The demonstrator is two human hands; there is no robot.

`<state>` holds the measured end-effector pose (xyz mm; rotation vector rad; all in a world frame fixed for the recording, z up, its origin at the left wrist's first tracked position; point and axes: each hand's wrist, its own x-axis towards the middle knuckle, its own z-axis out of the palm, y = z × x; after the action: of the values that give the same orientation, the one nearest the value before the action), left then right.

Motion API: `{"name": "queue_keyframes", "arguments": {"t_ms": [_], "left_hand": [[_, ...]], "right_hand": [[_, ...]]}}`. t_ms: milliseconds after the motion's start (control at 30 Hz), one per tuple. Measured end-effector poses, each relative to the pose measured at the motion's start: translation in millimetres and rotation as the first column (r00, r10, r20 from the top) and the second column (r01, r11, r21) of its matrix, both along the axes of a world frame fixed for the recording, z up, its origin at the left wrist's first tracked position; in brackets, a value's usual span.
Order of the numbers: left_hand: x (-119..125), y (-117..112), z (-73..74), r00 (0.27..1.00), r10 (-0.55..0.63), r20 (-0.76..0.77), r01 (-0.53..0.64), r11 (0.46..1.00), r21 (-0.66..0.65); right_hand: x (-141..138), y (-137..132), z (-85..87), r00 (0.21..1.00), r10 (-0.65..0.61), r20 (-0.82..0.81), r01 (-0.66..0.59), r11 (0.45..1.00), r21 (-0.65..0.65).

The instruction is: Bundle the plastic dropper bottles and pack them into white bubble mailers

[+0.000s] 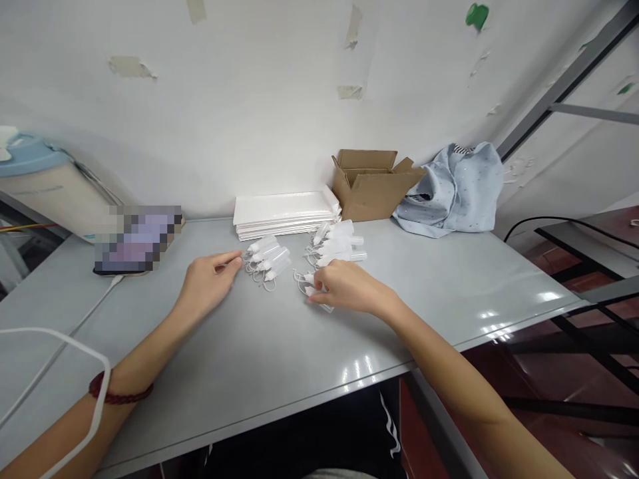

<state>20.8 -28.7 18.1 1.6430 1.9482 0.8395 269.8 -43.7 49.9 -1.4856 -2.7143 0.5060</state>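
Observation:
Two small heaps of little clear plastic bottles with white caps and cords lie on the grey table (279, 346). My left hand (210, 283) rests on the table, its fingertips pinched at the edge of the left heap (267, 261); what they hold is too small to tell. My right hand (347, 287) is curled over one little bottle (314, 293) just in front of the right heap (337, 245), fingers closed on it. A dark red bracelet circles my left wrist.
A stack of flat white trays (284, 214) lies behind the heaps by the wall. An open cardboard box (372, 183) and a pale blue cloth (456, 189) stand at the back right. A phone (137, 239) with its white cable lies at the left.

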Motion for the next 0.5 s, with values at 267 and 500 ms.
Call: {"name": "queue_keyframes", "arguments": {"t_ms": [267, 500], "left_hand": [[13, -18, 8.6, 0.998, -0.057, 0.005, 0.055, 0.972, 0.228], [22, -29, 14.2, 0.908, -0.363, 0.207, 0.359, 0.931, 0.058]], "right_hand": [[-2, -4, -1.3, 0.989, 0.144, -0.027, -0.142, 0.988, 0.060], [-1, -1, -8.4, 0.884, 0.151, -0.442, -0.083, 0.982, 0.169]]}}
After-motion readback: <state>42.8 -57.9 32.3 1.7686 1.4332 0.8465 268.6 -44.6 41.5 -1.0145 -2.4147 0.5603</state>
